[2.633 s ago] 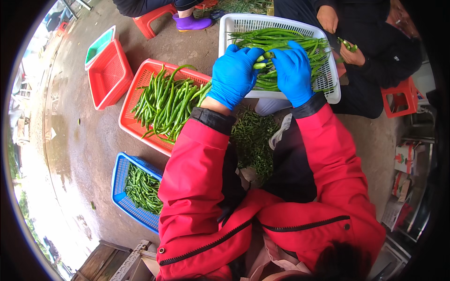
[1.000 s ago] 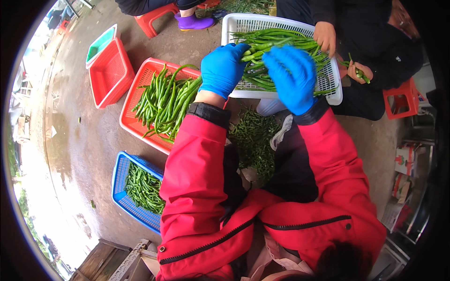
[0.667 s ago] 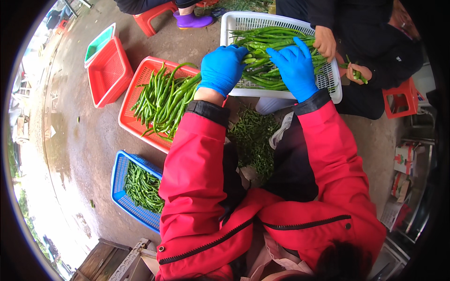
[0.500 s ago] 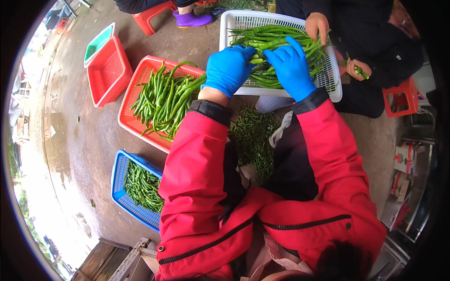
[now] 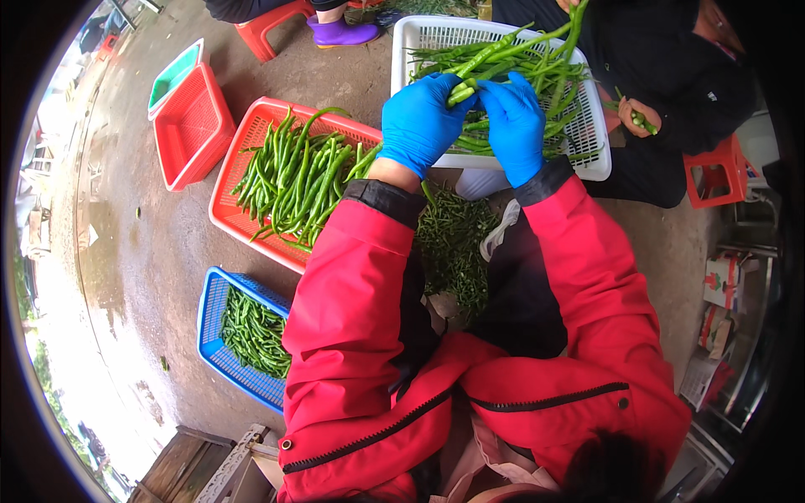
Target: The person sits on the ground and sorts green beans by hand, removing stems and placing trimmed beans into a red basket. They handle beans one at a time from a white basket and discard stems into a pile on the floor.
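My left hand [image 5: 423, 121], in a blue glove, is closed around a few long green chili peppers [image 5: 503, 57]. Their thick ends show between my two hands and their tips slant up to the right. My right hand [image 5: 513, 126], gloved the same, has its fingers pinched together right beside those ends; what lies between the fingertips is hidden. Under the hands is a white basket [image 5: 605, 163] with more long green peppers [image 5: 549, 84]. Left of my left forearm, a red basket [image 5: 231, 205] holds a heap of long peppers [image 5: 293, 180].
A blue basket [image 5: 210, 335] holds smaller green peppers. Green stem pieces [image 5: 453, 243] lie heaped between my legs. Red and green baskets [image 5: 193, 126] stand at far left. Across the white basket, a co-worker's hand [image 5: 639, 116] holds pepper pieces near a red stool [image 5: 721, 172].
My hands have drawn slightly nearer to me, and the held peppers now rise above the white basket. The co-worker's hand over that basket has moved up toward the frame's top edge.
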`<state>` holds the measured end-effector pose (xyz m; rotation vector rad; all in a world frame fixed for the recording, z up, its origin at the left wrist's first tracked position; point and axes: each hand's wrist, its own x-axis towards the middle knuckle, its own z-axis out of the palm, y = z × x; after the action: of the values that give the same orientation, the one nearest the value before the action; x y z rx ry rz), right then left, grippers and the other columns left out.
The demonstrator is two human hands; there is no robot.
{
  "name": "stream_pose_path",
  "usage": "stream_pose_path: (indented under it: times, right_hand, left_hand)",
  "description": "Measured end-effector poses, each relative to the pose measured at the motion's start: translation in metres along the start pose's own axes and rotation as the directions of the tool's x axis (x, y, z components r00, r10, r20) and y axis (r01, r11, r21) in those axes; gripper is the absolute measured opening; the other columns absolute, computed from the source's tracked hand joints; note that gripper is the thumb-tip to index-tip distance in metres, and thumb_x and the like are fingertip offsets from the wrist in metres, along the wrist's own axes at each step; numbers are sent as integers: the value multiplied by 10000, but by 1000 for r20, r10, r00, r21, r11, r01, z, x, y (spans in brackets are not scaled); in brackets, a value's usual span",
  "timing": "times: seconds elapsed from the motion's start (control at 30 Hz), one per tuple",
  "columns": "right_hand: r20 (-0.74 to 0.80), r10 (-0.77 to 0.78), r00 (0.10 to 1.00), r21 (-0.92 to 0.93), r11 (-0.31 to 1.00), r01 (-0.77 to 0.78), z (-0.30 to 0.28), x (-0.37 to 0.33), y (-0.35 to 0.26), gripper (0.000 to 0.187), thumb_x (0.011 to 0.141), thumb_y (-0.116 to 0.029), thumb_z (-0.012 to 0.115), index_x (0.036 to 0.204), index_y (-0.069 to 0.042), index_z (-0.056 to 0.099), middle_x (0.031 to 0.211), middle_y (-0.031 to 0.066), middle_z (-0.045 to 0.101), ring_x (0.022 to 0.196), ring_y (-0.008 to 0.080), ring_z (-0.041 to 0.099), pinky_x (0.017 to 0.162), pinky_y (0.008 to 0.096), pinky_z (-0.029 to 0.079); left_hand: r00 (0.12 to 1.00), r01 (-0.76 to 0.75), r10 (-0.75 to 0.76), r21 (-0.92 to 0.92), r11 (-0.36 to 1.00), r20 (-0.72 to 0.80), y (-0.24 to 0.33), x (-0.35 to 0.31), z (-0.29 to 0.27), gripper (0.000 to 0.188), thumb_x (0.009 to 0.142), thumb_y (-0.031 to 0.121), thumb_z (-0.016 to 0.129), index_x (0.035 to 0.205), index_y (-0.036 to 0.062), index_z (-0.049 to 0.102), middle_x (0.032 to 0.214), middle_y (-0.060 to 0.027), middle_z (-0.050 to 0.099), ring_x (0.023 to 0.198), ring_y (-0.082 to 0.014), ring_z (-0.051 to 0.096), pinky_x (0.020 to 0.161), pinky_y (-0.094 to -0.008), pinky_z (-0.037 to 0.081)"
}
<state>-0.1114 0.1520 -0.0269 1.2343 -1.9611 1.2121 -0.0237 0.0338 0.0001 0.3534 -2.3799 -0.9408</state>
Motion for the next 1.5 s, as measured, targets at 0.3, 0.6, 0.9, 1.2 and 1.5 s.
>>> stream_pose_path:
  times: [0.3,0.6,0.9,1.2,1.5]
  right_hand:
    - [-16,376,926,427,840,-334,3,1,-11,136,824,-65,618,946,-31,665,761,55,652,711,164,608,839,322,454]
    - [938,22,345,144,883,-446,-44,-3,69,244,798,-204,632,989,-59,679,951,79,668,831,203,625,764,332,478]
    - [755,307,579,-593,698,402,21,-71,154,113,777,-177,570,803,-121,665,843,73,610,831,278,599,651,404,484]
    - [683,103,723,-554,719,420,1,-28,147,97,719,-154,605,807,-149,646,823,58,574,819,258,560,752,387,411]
    - [627,182,758,-241,970,-34,-52,11,95,175,753,-222,639,879,-101,658,823,97,616,790,291,594,733,391,450]
  left_hand:
    - [993,110,-121,-435,894,1,-9,0,21,243,759,313,693,880,104,656,767,-135,642,691,-311,625,611,-357,492]
    - [969,47,-162,-499,865,-189,-41,12,-8,297,826,268,655,952,8,586,769,-144,641,682,-180,615,632,-312,473]
    - [967,162,-201,-225,961,-159,-35,9,-11,284,842,307,626,916,41,557,745,-167,628,699,-343,621,591,-379,471]
    - [958,201,-263,-389,899,-111,-40,16,-15,341,716,250,754,835,2,554,749,-106,639,632,-164,583,609,-321,473]
    - [947,248,-305,-371,895,-103,-24,14,-18,202,726,115,748,794,20,583,736,11,604,649,-42,506,588,-225,441]
